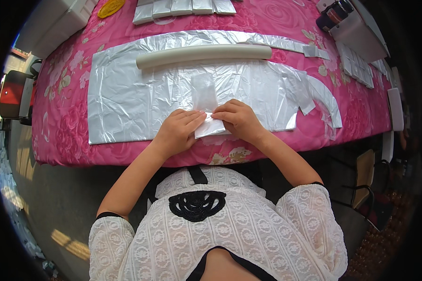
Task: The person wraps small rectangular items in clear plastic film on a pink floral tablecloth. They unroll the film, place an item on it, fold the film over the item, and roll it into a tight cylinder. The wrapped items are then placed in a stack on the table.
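Note:
A wide stack of thin, shiny white plastic bags (119, 103) lies flat near the front edge of the table. On its near edge, a small folded plastic bag (210, 127) sits between my hands, with a translucent strip (204, 89) stretching away from it. My left hand (179, 130) presses its closed fingers onto the folded bag's left side. From the right, my right hand (239, 121) pinches the bag's upper edge between thumb and fingers. Across the far part of the stack rests a long white tube (204, 55), slightly bowed in this view.
Pink floral cloth (68, 117) covers the table. Rows of folded white packets (183, 8) lie at the far edge, more packets (355, 65) at the right. A white box (361, 30) with a dark jar (334, 15) stands far right. A yellow object (110, 8) lies far left.

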Available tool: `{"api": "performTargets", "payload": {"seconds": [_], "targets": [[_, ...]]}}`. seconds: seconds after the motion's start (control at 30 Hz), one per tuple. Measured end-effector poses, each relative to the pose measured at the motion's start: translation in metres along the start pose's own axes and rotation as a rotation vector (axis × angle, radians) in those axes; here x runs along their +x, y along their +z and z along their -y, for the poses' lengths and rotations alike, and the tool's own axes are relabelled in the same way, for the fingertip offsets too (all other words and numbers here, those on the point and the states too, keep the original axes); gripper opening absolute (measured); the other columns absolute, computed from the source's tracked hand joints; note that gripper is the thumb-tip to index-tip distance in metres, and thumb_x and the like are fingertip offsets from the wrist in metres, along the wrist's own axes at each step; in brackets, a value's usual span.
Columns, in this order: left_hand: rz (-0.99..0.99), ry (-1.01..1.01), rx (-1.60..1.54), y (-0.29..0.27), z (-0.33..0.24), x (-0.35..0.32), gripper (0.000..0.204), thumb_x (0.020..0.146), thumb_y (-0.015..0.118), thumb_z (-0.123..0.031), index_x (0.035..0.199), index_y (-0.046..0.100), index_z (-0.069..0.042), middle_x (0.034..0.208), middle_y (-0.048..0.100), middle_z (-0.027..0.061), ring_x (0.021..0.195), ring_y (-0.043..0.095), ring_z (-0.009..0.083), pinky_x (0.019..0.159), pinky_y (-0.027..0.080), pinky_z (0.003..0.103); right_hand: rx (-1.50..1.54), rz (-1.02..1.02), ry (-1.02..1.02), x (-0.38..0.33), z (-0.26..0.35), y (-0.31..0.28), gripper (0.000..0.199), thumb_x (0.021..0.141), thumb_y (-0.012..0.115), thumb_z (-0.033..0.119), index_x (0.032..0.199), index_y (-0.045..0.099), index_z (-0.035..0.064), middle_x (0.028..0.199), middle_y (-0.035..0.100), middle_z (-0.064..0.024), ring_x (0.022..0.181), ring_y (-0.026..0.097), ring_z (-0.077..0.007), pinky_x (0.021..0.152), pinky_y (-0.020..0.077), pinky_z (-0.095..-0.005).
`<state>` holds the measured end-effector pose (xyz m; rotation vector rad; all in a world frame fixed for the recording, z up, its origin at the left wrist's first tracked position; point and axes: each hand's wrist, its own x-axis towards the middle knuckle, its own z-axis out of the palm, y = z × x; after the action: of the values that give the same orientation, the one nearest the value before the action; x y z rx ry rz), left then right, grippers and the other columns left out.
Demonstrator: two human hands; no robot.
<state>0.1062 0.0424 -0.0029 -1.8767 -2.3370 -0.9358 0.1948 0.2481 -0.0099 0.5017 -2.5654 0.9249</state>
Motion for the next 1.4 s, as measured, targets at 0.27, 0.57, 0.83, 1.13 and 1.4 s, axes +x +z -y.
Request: {"api": "performTargets", "payload": {"seconds": [0.27, 0.57, 0.83, 1.13, 1.4], "targets": [[-0.116, -0.03, -0.082, 0.003, 0.001, 0.001, 0.037, 0.068, 0.06, -0.001, 0.104, 0.058, -0.002, 0.096, 0.064, 0.0124, 0.089, 0.061, 0.024, 0.076, 0.046, 0.034, 0.022, 0.001, 0.039, 0.001, -0.002, 0.0, 0.025, 0.066, 0.062, -0.003, 0.088, 0.065, 0.0087, 0.086, 0.064, -0.0034, 0.075, 0.058, -0.0217, 0.066, 0.0479, -0.0299], [-0.221, -0.677, -0.342, 0.007, 0.003, 0.023, 0.051, 0.08, 0.06, -0.015, 0.122, 0.042, 0.008, 0.071, 0.064, 0.0152, 0.062, 0.063, 0.0286, 0.057, 0.047, 0.034, 0.144, 0.319, 0.829, 0.057, -0.009, -0.011, 0.025, 0.08, 0.059, 0.026, 0.076, 0.067, 0.0031, 0.059, 0.061, -0.0094, 0.056, 0.058, -0.0243, 0.056, 0.0446, -0.033], [-0.091, -0.906, -0.446, -0.008, 0.012, 0.043, 0.066, 0.077, 0.063, -0.015, 0.128, 0.031, 0.013, 0.079, 0.064, 0.0153, 0.068, 0.063, 0.0264, 0.065, 0.049, 0.031, 0.439, 0.487, 1.022, 0.077, -0.034, -0.015, 0.032, 0.082, 0.061, 0.025, 0.068, 0.064, -0.0035, 0.056, 0.059, -0.0072, 0.048, 0.056, -0.0129, 0.047, 0.0437, -0.0261], [-0.056, -0.25, 0.221, 0.023, 0.006, 0.045, 0.074, 0.074, 0.064, -0.032, 0.128, 0.034, 0.008, 0.131, 0.037, 0.0242, 0.125, 0.034, 0.0344, 0.102, 0.028, 0.042, 0.434, 0.521, 1.106, 0.084, -0.037, -0.013, 0.031, 0.08, 0.062, 0.024, 0.065, 0.062, -0.0028, 0.055, 0.059, -0.0083, 0.047, 0.056, -0.014, 0.046, 0.0429, -0.0257], [0.153, -0.435, 0.247, 0.034, 0.01, 0.053, 0.105, 0.07, 0.054, -0.062, 0.136, 0.014, 0.009, 0.143, 0.014, 0.0246, 0.135, 0.011, 0.0318, 0.11, 0.007, 0.042, 0.231, 0.473, 0.95, 0.073, -0.027, -0.01, 0.031, 0.07, 0.066, 0.03, 0.061, 0.064, 0.0007, 0.054, 0.06, -0.0097, 0.051, 0.059, -0.0189, 0.053, 0.047, -0.0293]]}}
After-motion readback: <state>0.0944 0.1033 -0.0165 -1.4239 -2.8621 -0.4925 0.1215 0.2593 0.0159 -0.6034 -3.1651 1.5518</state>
